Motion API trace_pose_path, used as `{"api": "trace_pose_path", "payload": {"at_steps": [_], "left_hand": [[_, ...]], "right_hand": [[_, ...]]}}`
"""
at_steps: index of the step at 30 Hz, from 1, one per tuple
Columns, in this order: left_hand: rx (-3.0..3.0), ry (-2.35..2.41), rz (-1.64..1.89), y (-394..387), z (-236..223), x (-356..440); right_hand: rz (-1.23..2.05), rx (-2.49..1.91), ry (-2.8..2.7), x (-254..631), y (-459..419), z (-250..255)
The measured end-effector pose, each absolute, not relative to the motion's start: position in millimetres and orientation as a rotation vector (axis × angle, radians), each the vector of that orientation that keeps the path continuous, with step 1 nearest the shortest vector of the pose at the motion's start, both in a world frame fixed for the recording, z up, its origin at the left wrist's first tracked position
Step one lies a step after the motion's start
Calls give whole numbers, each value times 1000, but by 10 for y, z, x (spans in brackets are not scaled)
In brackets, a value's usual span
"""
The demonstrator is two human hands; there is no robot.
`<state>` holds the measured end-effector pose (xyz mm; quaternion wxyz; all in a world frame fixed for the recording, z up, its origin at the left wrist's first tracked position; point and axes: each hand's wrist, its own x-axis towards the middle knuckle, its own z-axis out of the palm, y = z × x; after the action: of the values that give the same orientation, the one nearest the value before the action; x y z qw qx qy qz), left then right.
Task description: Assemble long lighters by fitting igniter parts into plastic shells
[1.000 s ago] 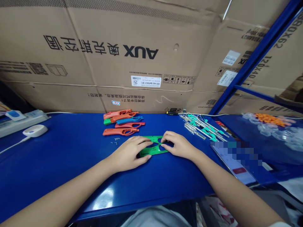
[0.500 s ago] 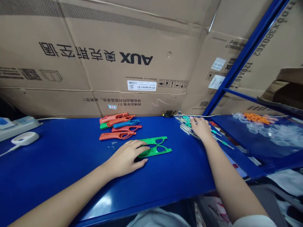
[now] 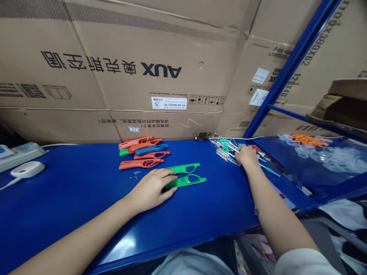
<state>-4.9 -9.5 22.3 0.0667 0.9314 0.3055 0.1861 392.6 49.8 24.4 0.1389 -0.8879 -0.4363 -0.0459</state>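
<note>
While the left hand [image 3: 150, 189] covers green handles [image 3: 182, 181], the right hand [image 3: 248, 156] should part far-right rods [image 3: 226, 145] gently, both hands' finger grip being unclear.

Beyond the left hand [image 3: 151, 189] stands a tall brown cardboard wall [image 3: 120, 42], its AUX lettering [image 3: 162, 70] upside down. A glossy blue table [image 3: 206, 217] spreads beneath that hand, a white glare [image 3: 124, 246] on its near side. Past the right hand [image 3: 247, 154], a blue metal frame [image 3: 296, 49] slants upward.

Far side: cardboard sheet [image 3: 120, 38] (print [image 3: 162, 70] upside down). Left: power strip [image 3: 27, 154], white disc [image 3: 28, 169] just nearer. Right: brown box [image 3: 344, 89], blue metal frame [image 3: 292, 67].
</note>
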Motion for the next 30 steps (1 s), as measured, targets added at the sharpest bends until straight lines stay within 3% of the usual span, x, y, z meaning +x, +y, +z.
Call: {"api": "trace_pose_path", "payload": {"at_steps": [11, 19, 30], "left_hand": [[2824, 947, 583, -16, 239, -105], [2854, 991, 512, -5, 357, -173], [2547, 1241, 1054, -71, 303, -67]], "right_hand": [[-282, -2308, -1342, 3869, 450, 375], [-206, -1548, -1600, 3517, 377, 450], [193, -1221, -2157, 2815, -1, 395]]}}
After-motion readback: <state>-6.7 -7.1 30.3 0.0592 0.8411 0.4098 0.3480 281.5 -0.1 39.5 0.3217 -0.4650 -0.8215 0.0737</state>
